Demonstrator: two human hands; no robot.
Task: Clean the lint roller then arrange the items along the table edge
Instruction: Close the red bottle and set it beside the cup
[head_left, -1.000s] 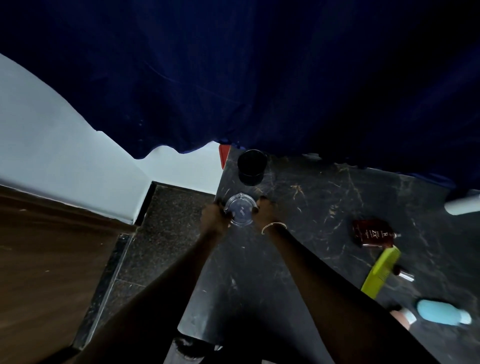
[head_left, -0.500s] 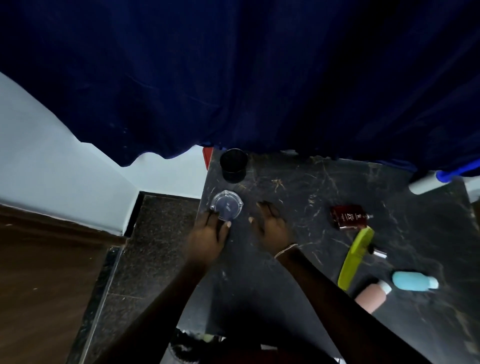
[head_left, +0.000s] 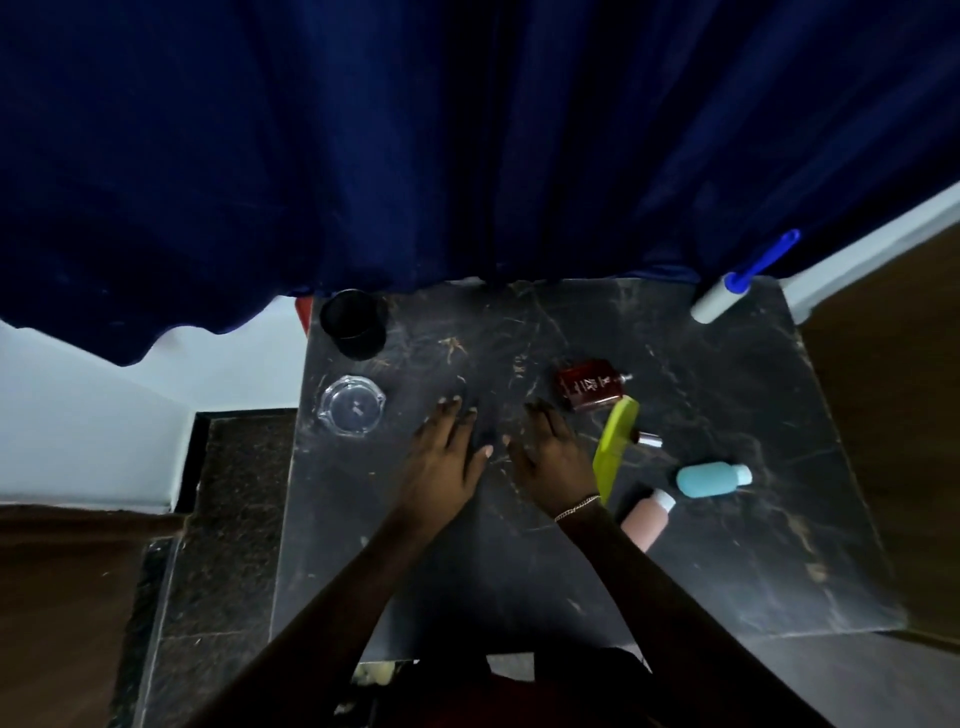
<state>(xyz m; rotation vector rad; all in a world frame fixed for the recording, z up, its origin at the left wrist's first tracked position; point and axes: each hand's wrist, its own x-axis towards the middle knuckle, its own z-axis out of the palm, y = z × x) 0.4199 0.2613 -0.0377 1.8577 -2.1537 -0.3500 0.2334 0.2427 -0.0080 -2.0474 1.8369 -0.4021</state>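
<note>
Both hands hover over the middle of the black marble table (head_left: 727, 545), palms down, fingers spread, holding nothing; left hand (head_left: 444, 462) sits right of the glass dish (head_left: 352, 412), apart from it; right hand (head_left: 553, 465) (thin bracelet (head_left: 576, 506) at the wrist) is just left of the green case (head_left: 615, 441), not touching as far as can be told. Dish lies by the left edge, black cup (head_left: 354, 330) behind it at the far left corner; lint roller (head_left: 724, 296), white roll with blue handle, lies at the far right corner, handle up against the navy curtain (head_left: 467, 145). Brown bottle (head_left: 589, 389) lies flat beyond the case; a small silver-tipped thing (head_left: 647, 439) pokes out right of the case; blue bottle (head_left: 711, 478) and pink bottle (head_left: 647, 522) lie nearer, right of the right wrist.
</note>
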